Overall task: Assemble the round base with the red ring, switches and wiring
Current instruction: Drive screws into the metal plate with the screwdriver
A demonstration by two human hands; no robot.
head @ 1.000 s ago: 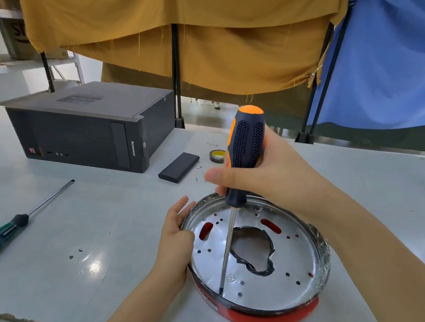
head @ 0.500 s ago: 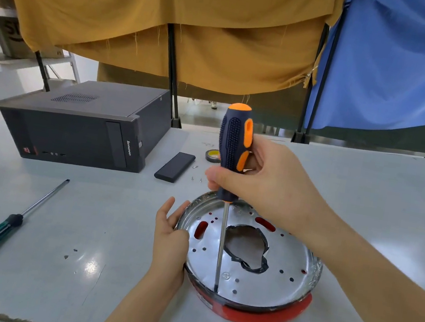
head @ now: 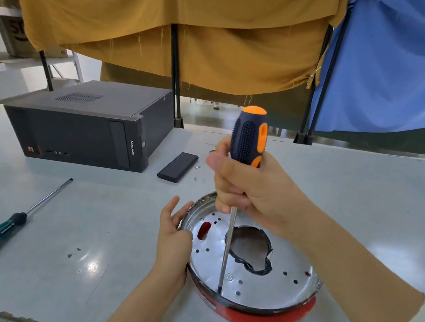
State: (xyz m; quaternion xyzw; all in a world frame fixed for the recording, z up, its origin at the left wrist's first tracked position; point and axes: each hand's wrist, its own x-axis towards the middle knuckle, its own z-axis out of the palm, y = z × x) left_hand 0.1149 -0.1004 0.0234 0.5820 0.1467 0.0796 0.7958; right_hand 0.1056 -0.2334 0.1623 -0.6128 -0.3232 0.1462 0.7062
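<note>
The round base [head: 250, 267] lies on the table [head: 368, 191], its red ring [head: 267, 318] showing under the near rim. The left hand [head: 173, 241] cups the base's left rim, fingers loosely extended. The right hand [head: 251, 189] grips the orange-and-navy screwdriver [head: 247, 144] upright, tip at a hole near the base's near edge. Left of the base lies a green screwdriver [head: 0, 230]; beyond it, a black slab [head: 177, 167] and computer case [head: 86, 124].
</note>
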